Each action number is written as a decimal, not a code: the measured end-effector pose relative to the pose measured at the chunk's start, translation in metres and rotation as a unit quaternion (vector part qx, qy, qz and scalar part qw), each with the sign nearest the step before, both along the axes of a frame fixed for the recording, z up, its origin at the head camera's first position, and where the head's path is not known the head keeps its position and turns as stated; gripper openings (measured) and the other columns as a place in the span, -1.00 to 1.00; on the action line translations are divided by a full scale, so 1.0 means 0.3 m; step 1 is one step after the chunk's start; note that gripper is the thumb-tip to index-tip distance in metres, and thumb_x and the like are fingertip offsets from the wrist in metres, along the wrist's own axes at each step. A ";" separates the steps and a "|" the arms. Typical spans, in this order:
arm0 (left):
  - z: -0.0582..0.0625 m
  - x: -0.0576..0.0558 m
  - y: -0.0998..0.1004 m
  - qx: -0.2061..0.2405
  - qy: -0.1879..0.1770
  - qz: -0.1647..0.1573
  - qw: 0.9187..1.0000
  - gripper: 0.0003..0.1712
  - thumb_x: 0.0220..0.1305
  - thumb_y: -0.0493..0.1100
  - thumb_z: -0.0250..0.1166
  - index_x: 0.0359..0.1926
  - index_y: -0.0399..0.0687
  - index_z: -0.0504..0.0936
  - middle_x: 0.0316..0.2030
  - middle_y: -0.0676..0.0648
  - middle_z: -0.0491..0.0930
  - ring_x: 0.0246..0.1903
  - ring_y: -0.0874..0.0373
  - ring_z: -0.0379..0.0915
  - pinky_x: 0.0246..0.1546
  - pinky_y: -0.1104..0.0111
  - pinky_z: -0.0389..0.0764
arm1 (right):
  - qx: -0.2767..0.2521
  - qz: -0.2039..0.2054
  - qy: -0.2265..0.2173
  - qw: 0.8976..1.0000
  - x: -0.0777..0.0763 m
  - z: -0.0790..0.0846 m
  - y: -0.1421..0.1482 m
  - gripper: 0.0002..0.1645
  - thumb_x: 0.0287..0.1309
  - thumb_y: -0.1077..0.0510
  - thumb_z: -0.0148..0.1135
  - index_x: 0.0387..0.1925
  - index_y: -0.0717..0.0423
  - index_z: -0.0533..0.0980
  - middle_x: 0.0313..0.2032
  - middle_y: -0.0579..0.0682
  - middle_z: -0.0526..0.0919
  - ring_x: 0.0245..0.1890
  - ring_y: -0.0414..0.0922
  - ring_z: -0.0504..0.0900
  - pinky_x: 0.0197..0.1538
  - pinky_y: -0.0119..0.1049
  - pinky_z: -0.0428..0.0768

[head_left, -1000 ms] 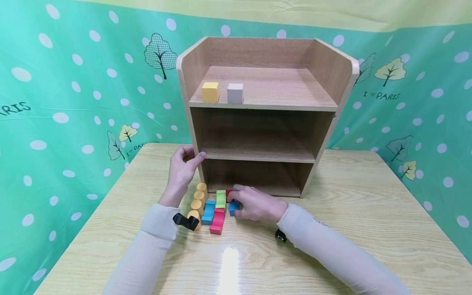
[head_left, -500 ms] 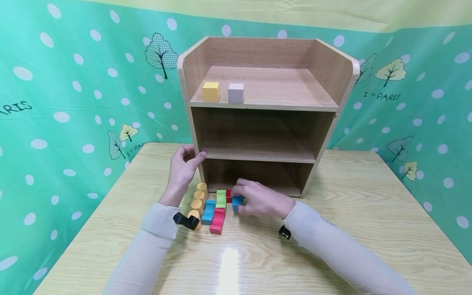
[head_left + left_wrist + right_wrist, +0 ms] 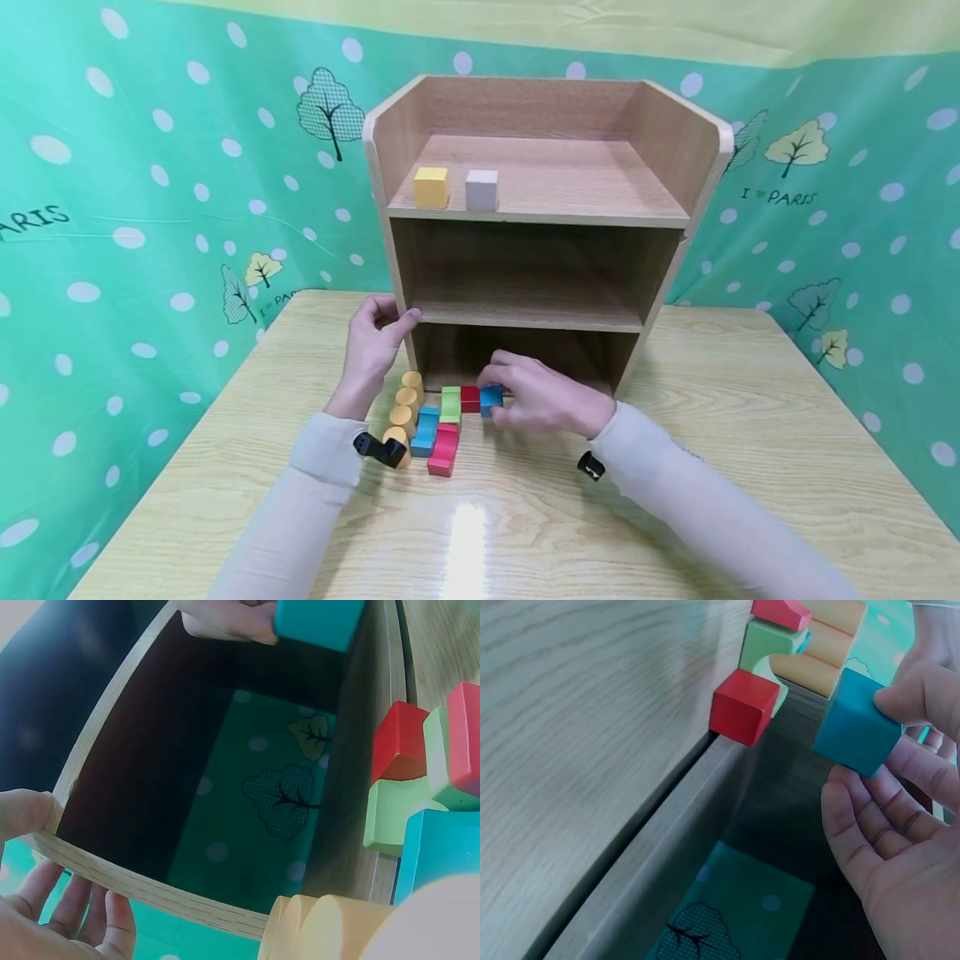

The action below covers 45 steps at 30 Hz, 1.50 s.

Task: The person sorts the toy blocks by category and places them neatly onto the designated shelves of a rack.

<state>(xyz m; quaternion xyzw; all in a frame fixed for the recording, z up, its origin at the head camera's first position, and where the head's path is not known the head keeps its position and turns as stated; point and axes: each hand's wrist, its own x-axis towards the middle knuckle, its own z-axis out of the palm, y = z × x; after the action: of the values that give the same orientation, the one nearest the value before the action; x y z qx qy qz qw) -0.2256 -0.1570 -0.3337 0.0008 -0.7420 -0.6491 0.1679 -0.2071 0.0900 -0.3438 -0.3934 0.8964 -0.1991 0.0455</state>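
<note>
My right hand (image 3: 543, 396) pinches a blue cube (image 3: 859, 724) between thumb and fingers. It hangs in front of the bottom compartment of a wooden shelf unit (image 3: 528, 317), apart from the red cube (image 3: 742, 707) standing at the unit's foot. My left hand (image 3: 371, 346) grips the unit's left side panel, thumb on the front edge near the middle shelf and fingers on the outer face. Below that hand, several tan cylinders (image 3: 401, 416) form a row. Beside them lie curved-top blocks: a green block (image 3: 450, 404), a blue block (image 3: 425, 432) and a pinkish-red block (image 3: 443, 450).
On the unit's top shelf, a yellow cube (image 3: 431, 188) and a grey cube (image 3: 482, 190) stand near the front left. The light wooden table (image 3: 712, 467) extends to both sides. A green patterned cloth (image 3: 150, 208) hangs behind it.
The blue cube has been lifted in my right hand and carried to the right and toward the shelf unit, uncovering the red cube. My left hand keeps its place on the panel.
</note>
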 end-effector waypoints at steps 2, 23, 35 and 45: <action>0.001 0.000 0.003 -0.001 -0.002 0.000 1.000 -0.60 0.18 -0.12 0.36 -0.03 -0.16 0.45 -0.09 -0.09 0.48 -0.07 0.06 0.38 -0.05 0.25 0.47 | 0.000 -0.003 0.006 1.000 0.004 0.008 0.006 -0.53 0.01 0.07 0.36 0.02 -0.03 0.55 -0.13 -0.19 0.45 -0.15 -0.17 0.48 -0.10 -0.41 0.55; -0.001 0.000 0.003 0.000 0.004 -0.006 1.000 -0.56 0.18 -0.10 0.37 0.00 -0.18 0.45 -0.07 -0.09 0.47 -0.06 0.06 0.37 -0.04 0.25 0.46 | -0.057 0.015 0.073 0.996 0.022 0.130 0.066 -0.61 -0.03 0.12 0.35 -0.08 -0.01 0.56 -0.21 -0.21 0.44 -0.27 -0.23 0.45 -0.21 -0.40 0.56; -0.001 0.000 0.000 -0.006 -0.006 -0.006 1.000 -0.53 0.20 -0.06 0.35 0.03 -0.18 0.44 -0.04 -0.11 0.45 -0.03 0.05 0.35 0.00 0.24 0.44 | -0.083 0.020 0.098 0.991 0.024 0.230 0.094 -0.62 -0.02 0.14 0.32 -0.07 -0.01 0.56 -0.22 -0.22 0.43 -0.27 -0.26 0.45 -0.21 -0.40 0.53; -0.003 0.000 -0.001 -0.005 0.002 -0.003 1.000 -0.55 0.20 -0.07 0.35 0.02 -0.19 0.44 -0.05 -0.11 0.46 -0.04 0.05 0.35 0.00 0.23 0.44 | -0.092 0.036 0.125 0.987 0.035 0.289 0.098 -0.61 -0.04 0.14 0.33 -0.08 -0.02 0.56 -0.23 -0.22 0.43 -0.29 -0.29 0.45 -0.24 -0.40 0.54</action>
<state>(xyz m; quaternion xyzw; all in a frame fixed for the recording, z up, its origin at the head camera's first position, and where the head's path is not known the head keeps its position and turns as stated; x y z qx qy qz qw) -0.2256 -0.1573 -0.3346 -0.0032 -0.7448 -0.6459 0.1673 -0.1965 0.1193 -0.2571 -0.4496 0.8581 -0.2284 -0.0966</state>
